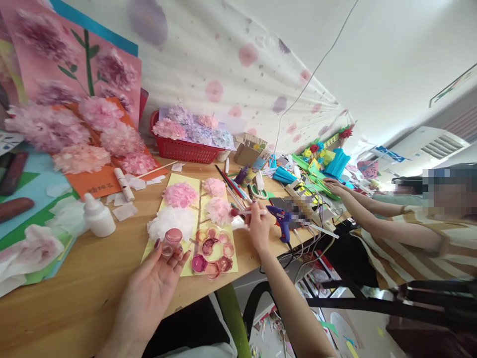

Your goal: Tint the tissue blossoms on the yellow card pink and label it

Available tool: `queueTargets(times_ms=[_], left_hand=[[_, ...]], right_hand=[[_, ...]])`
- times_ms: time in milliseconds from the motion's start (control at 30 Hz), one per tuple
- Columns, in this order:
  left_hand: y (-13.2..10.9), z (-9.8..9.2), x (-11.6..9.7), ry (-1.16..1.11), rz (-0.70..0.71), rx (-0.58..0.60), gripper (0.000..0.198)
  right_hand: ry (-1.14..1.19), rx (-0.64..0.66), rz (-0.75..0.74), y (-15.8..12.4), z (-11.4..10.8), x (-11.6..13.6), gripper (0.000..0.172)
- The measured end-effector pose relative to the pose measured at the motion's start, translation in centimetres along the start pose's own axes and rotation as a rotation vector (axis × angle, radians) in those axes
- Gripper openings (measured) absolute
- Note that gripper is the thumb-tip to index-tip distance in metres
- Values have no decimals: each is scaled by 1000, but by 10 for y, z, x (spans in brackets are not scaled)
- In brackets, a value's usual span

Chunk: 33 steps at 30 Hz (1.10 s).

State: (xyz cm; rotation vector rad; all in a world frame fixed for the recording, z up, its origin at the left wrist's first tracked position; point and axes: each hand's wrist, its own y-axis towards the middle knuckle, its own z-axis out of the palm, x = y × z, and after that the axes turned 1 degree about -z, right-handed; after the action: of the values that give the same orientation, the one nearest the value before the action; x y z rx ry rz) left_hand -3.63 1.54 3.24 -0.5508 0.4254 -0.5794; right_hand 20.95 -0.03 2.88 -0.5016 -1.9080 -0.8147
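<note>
Palm upward at the near edge of the bench (pixel 93 278), the left hand (pixel 154 286) has its fingertips closed around a small clear jar (pixel 173 239) with a pink tint, raised just over the near end of a yellow card (pixel 174 179). Beside the jar, on that card, lies a flower-shaped palette (pixel 212 251) whose wells hold pink and dark red paint. To the right, the right hand (pixel 259 226) is clamped on a brush (pixel 249 212). The brush's reddened tip points left and meets a pink paper flower (pixel 219 210) on the card. The two hands are well apart, with the palette between them.

Further up the card sit a white paper flower (pixel 171 221) and two more pink ones. Left of the card a white squeeze bottle (pixel 97 216) stands upright on the wood, with paper scraps around it. A blue glue gun (pixel 282 220) rests just right of the right hand.

Farther back, a red basket (pixel 179 149) holds pink and lilac paper flowers, and an orange sheet (pixel 97 181) carries a cluster of pink ones. At the far right, another person in a striped top reaches one hand (pixel 333 186) onto the cluttered far end of the bench.
</note>
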Motion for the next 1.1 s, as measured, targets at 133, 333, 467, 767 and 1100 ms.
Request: queueTargets(times_ms=[133,333,467,767,1100], left_hand=[[-1,3,1,12,29,24,31],[1,5,3,15,40,4,31],[0,5,2,-1,27,-20,31],[4,5,2,-40,-11,-39,34],[9,-2,9,-34,94,115,20]], right_hand=[[-8,41,16,-6,4,2,44],[-13,110,35,0,3,3,47],[-47,204,23,7,-1,8,49],[-196,556,-120,52,24,47,44],[-73,572,-177,53,40,93,44]])
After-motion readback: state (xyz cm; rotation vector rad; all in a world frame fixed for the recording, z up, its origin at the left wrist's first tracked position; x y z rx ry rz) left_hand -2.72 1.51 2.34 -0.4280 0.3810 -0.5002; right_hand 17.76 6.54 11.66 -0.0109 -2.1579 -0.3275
